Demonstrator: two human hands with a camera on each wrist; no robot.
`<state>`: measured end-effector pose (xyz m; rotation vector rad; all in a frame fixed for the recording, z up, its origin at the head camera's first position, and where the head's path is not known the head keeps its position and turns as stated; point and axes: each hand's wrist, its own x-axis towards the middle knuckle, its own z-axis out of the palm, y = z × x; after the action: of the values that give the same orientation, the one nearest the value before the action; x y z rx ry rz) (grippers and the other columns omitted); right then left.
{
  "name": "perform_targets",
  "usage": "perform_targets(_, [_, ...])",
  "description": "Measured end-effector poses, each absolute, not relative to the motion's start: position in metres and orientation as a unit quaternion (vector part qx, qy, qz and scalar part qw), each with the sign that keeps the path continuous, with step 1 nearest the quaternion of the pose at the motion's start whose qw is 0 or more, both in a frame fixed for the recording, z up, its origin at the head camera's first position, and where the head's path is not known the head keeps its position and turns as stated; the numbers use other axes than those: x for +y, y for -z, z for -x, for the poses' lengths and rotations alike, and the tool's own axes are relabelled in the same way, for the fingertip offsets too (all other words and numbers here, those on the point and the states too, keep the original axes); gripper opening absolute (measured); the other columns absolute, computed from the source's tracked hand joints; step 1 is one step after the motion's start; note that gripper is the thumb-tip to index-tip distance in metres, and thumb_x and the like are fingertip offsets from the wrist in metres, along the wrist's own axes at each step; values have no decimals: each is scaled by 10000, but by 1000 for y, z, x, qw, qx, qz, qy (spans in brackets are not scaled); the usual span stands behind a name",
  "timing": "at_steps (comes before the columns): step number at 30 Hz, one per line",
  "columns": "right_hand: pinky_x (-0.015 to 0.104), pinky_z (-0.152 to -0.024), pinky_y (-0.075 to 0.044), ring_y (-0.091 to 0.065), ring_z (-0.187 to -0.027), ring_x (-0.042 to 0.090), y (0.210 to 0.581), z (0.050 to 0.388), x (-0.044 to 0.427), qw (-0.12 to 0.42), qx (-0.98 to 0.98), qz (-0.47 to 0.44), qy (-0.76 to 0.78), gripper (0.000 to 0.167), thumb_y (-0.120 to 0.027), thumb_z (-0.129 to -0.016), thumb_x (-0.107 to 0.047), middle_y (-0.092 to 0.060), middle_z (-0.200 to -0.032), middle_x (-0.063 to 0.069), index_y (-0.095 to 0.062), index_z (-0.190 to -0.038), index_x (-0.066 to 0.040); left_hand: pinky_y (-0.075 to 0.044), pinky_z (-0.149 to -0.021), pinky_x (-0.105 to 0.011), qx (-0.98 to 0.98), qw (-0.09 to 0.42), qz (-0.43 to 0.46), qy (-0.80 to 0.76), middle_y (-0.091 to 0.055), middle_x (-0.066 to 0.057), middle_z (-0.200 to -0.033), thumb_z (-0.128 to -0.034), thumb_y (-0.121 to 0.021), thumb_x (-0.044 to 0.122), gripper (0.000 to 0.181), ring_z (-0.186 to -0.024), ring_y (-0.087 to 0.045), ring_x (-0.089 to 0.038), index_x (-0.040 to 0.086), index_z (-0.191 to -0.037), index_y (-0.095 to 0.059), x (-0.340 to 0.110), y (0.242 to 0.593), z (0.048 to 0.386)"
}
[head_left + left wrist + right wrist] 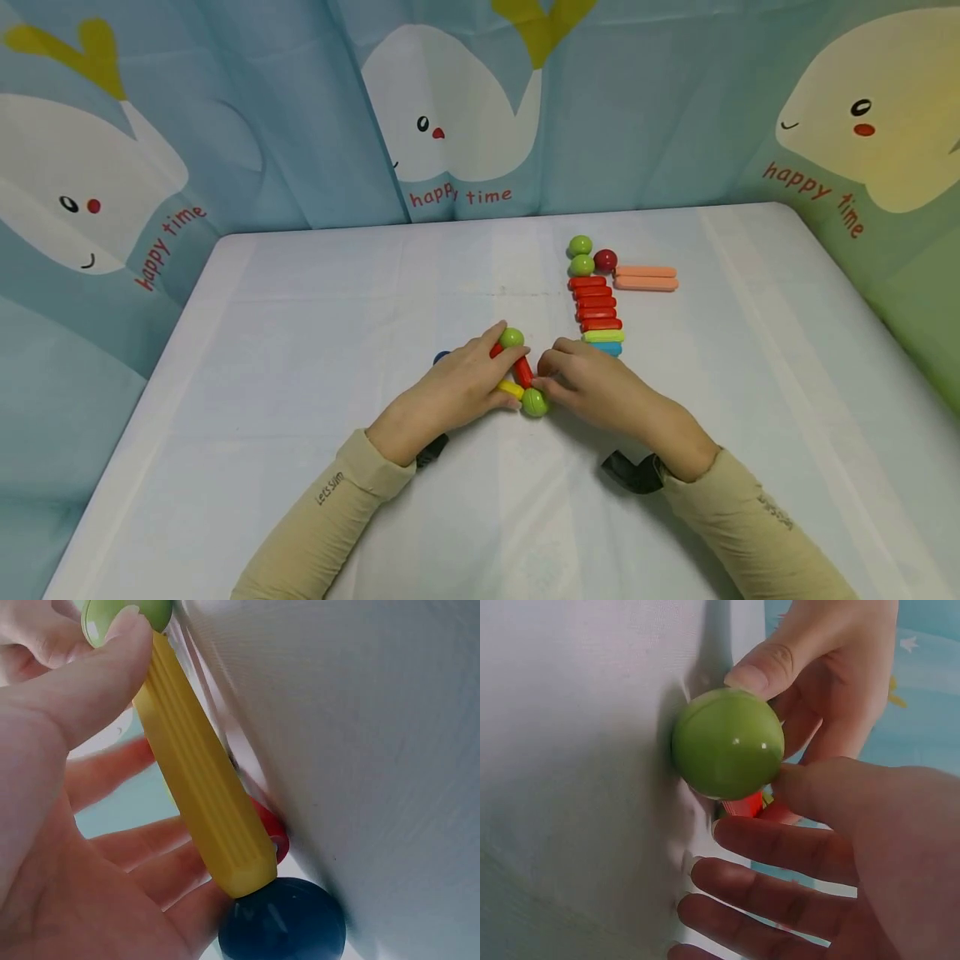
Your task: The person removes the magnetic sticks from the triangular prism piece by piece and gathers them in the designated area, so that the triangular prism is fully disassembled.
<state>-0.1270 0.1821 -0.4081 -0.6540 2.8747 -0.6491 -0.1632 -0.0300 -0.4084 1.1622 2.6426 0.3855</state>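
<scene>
My left hand (465,379) holds a shape of toy building rods and balls on the table. Its thumb presses the end of a yellow rod (199,772) and the near green ball (535,402); the fingers reach across to the far side. At the yellow rod's other end is a dark blue ball (281,919). A red rod (523,372) runs between the near green ball and a farther green ball (512,337); another red rod lies partly hidden under the left fingers. My right hand (592,379) touches the near green ball with its thumb, fingers extended beside it.
Beyond the right hand, several red rods (596,303) lie in a column with a lime rod (603,337) and a blue rod (607,348). Two loose green balls (581,245), a dark red ball (605,261) and two orange rods (646,277) lie at the column's far end.
</scene>
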Motion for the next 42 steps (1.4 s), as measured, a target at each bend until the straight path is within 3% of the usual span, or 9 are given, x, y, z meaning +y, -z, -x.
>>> perform_targets(7, [229,-640,-458,-509,-728,81,410,123,178,61,950,218,213,242,-755,-875,-336,-582,-834,-36,-697,-933,-107,-512,-1014,-425,914,110,-367,-133,-310,-205,-1586,-864,-701,484,873,-1347,-503,-350,119,-1553,-308,-28,410,163])
perform_targets(15, [215,-586,-424,-482,-669,90,409,119,170,60,956,193,213,296,-789,-840,-283,-553,-795,-21,-617,-953,-71,-522,-998,-458,902,95,-399,-136,-317,-239,-1571,-894,-693,426,762,-1355,-486,-374,167,-1536,-374,-33,410,163])
perform_targets(23, [209,-606,-434,-480,-693,97,411,116,163,36,947,219,233,322,-814,-828,-232,-557,-819,-13,-577,-979,-75,-494,-1036,-467,896,100,-412,-135,-289,-244,-1582,-914,-680,374,702,-1385,-450,-384,134,-1516,-410,-36,410,165])
perform_targets(34, [181,-565,-410,-460,-650,67,414,116,162,3,941,266,210,139,-751,-812,-90,-555,-788,-14,-641,-886,-131,-524,-993,-448,888,73,-431,-141,-325,-259,-1559,-889,-718,314,674,-1344,-495,-389,114,-1479,-462,-39,410,165])
perform_targets(42, [180,-570,-418,-466,-651,64,411,115,165,18,941,268,206,112,-726,-805,-58,-564,-806,-14,-674,-885,-117,-525,-993,-440,889,86,-428,-141,-295,-243,-1580,-903,-709,310,671,-1355,-485,-374,120,-1491,-447,-39,410,165])
